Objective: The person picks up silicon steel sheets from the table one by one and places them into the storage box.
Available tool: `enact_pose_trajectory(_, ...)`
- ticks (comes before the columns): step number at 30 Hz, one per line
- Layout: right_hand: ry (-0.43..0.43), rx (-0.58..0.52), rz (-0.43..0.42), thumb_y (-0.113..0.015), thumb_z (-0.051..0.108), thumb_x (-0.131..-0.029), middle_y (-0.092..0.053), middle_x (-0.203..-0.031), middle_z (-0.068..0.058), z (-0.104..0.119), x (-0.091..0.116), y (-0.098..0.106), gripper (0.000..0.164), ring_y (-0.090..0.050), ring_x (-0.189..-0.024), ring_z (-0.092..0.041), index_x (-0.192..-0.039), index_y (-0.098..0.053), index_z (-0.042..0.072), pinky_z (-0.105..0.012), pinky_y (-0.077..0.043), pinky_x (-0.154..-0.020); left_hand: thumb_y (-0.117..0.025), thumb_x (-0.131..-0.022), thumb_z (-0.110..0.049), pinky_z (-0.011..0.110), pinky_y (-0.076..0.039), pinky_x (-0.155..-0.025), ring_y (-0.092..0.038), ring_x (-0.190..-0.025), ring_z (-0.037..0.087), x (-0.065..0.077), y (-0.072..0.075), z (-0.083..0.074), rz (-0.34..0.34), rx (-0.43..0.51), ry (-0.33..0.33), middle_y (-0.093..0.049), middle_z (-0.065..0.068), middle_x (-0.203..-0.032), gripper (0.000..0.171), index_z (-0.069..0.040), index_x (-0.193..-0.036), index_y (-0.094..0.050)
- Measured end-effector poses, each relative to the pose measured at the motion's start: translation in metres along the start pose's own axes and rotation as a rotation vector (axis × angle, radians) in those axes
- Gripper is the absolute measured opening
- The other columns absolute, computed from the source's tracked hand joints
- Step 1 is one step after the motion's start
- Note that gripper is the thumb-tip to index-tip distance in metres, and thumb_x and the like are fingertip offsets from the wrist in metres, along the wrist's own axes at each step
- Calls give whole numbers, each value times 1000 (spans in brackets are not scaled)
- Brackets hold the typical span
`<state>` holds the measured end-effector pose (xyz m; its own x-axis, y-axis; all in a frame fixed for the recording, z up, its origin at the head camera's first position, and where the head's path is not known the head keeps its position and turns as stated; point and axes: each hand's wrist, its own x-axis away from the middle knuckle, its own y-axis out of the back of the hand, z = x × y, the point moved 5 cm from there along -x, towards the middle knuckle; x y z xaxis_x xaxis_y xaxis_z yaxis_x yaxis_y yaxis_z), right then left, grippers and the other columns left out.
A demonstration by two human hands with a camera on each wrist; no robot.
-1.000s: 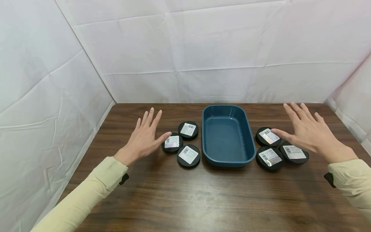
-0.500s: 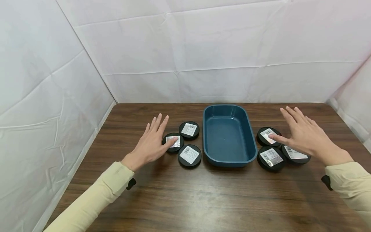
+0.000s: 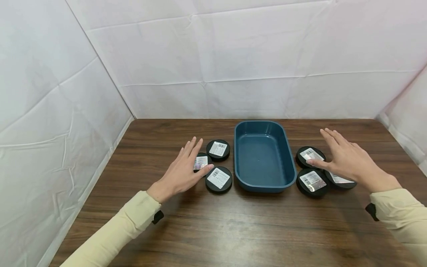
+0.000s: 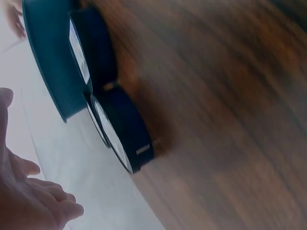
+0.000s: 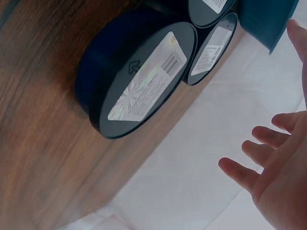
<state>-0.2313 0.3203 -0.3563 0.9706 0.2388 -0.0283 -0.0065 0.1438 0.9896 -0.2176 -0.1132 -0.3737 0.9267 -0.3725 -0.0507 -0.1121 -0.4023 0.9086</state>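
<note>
My left hand [image 3: 181,170] hovers with spread fingers over the left cluster of round black tins, partly hiding one labelled tin [image 3: 201,162]. Beside it lie a tin [image 3: 218,149] at the back and another [image 3: 218,179] in front, each with a white label on top. Held above the right cluster, my right hand [image 3: 350,159] has its fingers extended and its thumb over a tin [image 3: 310,155]. A second tin [image 3: 312,182] lies in front, and a third [image 3: 339,180] is partly covered by the hand. Neither hand holds anything.
A blue rectangular tub [image 3: 263,159] stands between the two clusters, with nothing inside. The dark wooden table [image 3: 233,230] stretches toward me. White sheeting [image 3: 213,59] hangs behind and at both sides.
My left hand has moved right and nearer me, now covering part of a tin. The right hand has shifted slightly left and lower. Tins and tub stay put.
</note>
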Motion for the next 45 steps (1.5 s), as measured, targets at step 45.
enact_pose_trajectory(45,-100,-61,149,-61,77,-82,-29,-149,-41,-10,-12,-32,120,-42,-127,-61,-157,-19,-6,-73,-45,-84,-83,-80,-49,48,-44,-114,-43,-144,27,9,-52,-56,30,477,7,-30,8,-163,106,-19,-162,-22)
